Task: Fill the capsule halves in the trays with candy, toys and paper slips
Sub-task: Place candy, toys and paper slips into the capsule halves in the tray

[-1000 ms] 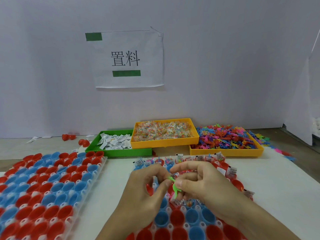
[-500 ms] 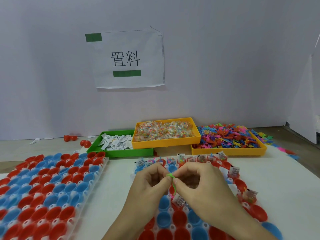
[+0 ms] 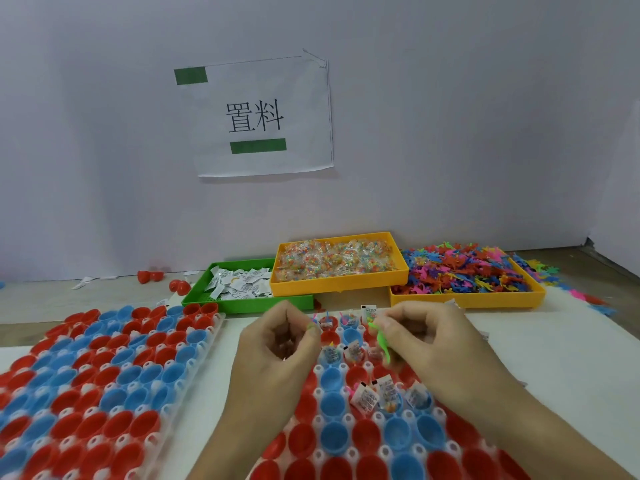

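Note:
Two white trays of red and blue capsule halves lie before me: one on the left (image 3: 194, 362) and one under my hands (image 3: 349, 420). My right hand (image 3: 422, 344) pinches a small green toy (image 3: 381, 341) above the near tray. A little to its left, my left hand (image 3: 277, 344) is curled with a small green bit (image 3: 311, 326) at its fingertips. Several halves by my right hand hold paper slips (image 3: 363, 398) and candy. Behind stand a green bin of slips (image 3: 242, 289), a yellow bin of candy (image 3: 337, 263) and a yellow bin of toys (image 3: 467, 275).
Loose red capsule halves (image 3: 149, 276) lie by the wall at the back left. Toys have spilled over the table at the far right (image 3: 540, 271). A paper sign (image 3: 259, 116) hangs on the wall.
My hands were joined on the green toy; now they have drawn apart, the right keeping the toy. The camera has tilted, showing more of the near tray.

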A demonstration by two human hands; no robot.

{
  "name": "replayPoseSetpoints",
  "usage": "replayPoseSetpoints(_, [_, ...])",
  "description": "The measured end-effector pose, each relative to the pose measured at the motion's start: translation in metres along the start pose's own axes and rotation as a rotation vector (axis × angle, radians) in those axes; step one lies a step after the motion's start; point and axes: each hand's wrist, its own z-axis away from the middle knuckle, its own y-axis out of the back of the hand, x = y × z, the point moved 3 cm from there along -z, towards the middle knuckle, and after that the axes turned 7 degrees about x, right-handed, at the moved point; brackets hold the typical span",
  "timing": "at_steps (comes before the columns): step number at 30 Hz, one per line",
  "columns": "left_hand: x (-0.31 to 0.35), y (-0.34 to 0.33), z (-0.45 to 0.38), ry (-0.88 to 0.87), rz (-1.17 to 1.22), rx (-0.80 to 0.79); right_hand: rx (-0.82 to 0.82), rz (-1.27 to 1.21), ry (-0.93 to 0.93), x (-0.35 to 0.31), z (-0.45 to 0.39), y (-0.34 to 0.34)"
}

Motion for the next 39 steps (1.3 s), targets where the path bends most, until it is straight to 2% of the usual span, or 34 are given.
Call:
replayPoseSetpoints(6, [0.001, -0.013, 0.008, 0.098, 0.082, -0.138, -0.073, -0.053, -0.015, 0.005, -0.001, -0.005])
replayPoseSetpoints(9, [0.002, -0.019, 0.012, 0.112, 0.078, -0.192, -0.079, 0.008, 0.038, 0.005, 0.0, -0.007])
replayPoseSetpoints(13, [0.004, -0.021, 0.012, 0.163, 0.187, -0.252, -0.069, 0.133, 0.141, 0.004, 0.002, -0.01])
replayPoseSetpoints(21, [-0.001, -0.02, 0.012, 0.215, 0.196, -0.238, 0.018, 0.35, 0.391, 0.002, 0.003, -0.008])
replayPoseSetpoints(29, [-0.005, -0.022, 0.012, 0.296, 0.21, -0.275, -0.069, 0.393, 0.496, 0.004, 0.003, -0.011])
replayPoseSetpoints(35, [-0.003, -0.022, 0.013, 0.235, 0.14, -0.303, -0.074, 0.358, 0.435, 0.007, 0.003, -0.014])
replayPoseSetpoints(39, [-0.001, -0.02, 0.014, 0.202, 0.145, -0.322, -0.104, 0.164, 0.178, 0.01, 0.001, -0.01])
